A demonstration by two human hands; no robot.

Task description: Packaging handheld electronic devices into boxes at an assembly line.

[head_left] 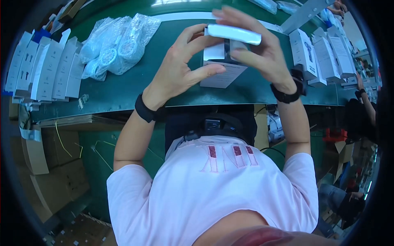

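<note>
A small white carton stands on the green table in front of me, with its top end toward my hands. My left hand grips its left side, the thumb lying along the near top edge and the fingers curled around the back. At the top, my right hand has its thumb against the carton and its fingers bent over a white flat piece, which looks like the lid flap. Those right fingers are smeared by motion. Something dark shows in the gap under the flat piece; its kind is hidden.
Bubble-wrapped white items lie at the left, beside a row of upright white cartons. More white cartons stand at the right near a grey metal post. Brown cardboard boxes sit below the table at left.
</note>
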